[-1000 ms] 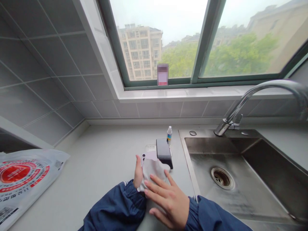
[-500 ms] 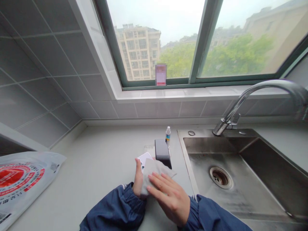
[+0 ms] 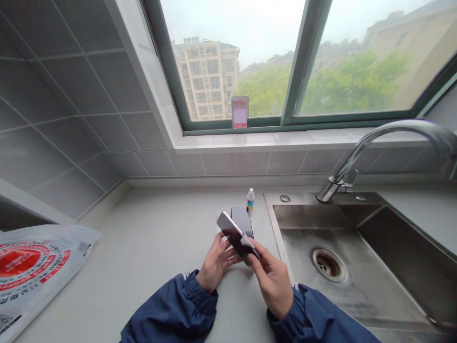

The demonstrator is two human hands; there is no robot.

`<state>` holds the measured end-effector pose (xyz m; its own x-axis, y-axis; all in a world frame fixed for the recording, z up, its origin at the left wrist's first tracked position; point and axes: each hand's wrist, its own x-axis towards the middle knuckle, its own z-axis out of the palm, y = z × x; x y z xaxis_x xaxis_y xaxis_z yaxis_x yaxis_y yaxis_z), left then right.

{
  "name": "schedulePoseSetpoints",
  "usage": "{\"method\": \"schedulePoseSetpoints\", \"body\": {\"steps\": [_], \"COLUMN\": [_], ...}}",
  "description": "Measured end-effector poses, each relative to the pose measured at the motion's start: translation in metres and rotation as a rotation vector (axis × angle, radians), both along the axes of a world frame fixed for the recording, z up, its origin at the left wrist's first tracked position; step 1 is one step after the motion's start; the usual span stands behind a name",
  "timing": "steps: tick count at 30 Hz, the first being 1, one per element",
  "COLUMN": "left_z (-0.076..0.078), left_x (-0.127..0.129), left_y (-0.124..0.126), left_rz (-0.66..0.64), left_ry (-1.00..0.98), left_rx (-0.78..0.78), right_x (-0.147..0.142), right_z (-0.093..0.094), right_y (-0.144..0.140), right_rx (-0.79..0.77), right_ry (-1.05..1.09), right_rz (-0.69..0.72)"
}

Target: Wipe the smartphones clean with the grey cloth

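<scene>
A smartphone is held at a tilt above the counter, its dark face and silvery edge showing. My left hand has its fingers at the phone's lower left side, partly behind it. At the lower right end, my right hand grips the phone between thumb and fingers. A small bit of pale grey cloth shows by the right fingertips; the rest of it is hidden. Just beyond the phone stands a dark box-like object, partly covered by it. Behind that is a small white-capped bottle.
A steel sink with a chrome faucet lies to the right. At the left edge a printed plastic bag rests on the pale counter. The window sill runs along the back, with a blurred pink item above it.
The phone has turned from its white back with camera lenses to its dark face. My right hand has gone from pressing the spread cloth to gripping the phone's end; most cloth is now hidden.
</scene>
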<state>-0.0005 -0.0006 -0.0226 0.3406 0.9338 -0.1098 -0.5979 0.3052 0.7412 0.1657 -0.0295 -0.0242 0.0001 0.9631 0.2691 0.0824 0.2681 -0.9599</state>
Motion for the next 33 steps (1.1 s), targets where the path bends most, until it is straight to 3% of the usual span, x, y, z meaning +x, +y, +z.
{"method": "schedulePoseSetpoints", "body": {"steps": [4, 7, 15, 20, 26, 29, 33], "left_z": [0.005, 0.008, 0.010, 0.009, 0.016, 0.020, 0.022], "left_x": [0.000, 0.000, 0.006, 0.007, 0.002, -0.001, -0.003], "left_y": [-0.001, -0.001, -0.004, -0.006, -0.003, 0.002, 0.006], "left_rz": [-0.008, 0.024, -0.008, -0.127, -0.049, 0.044, 0.124], "left_ry": [0.036, 0.003, -0.230, -0.183, -0.142, -0.149, -0.181], "left_rx": [0.087, 0.067, -0.055, -0.117, -0.150, -0.141, -0.102], "right_x": [0.000, -0.002, -0.012, -0.015, -0.012, -0.009, 0.000], "right_z": [-0.004, -0.007, -0.011, -0.007, -0.005, -0.004, 0.002], "right_y": [0.012, 0.016, 0.008, 0.004, 0.004, 0.006, 0.014], "right_rx": [-0.444, -0.589, -0.749, -0.791, -0.816, -0.804, -0.726], "right_ry": [0.478, 0.568, 0.549, 0.544, 0.558, 0.561, 0.572], "right_rz": [-0.008, 0.028, 0.220, 0.295, 0.388, 0.372, 0.217]}}
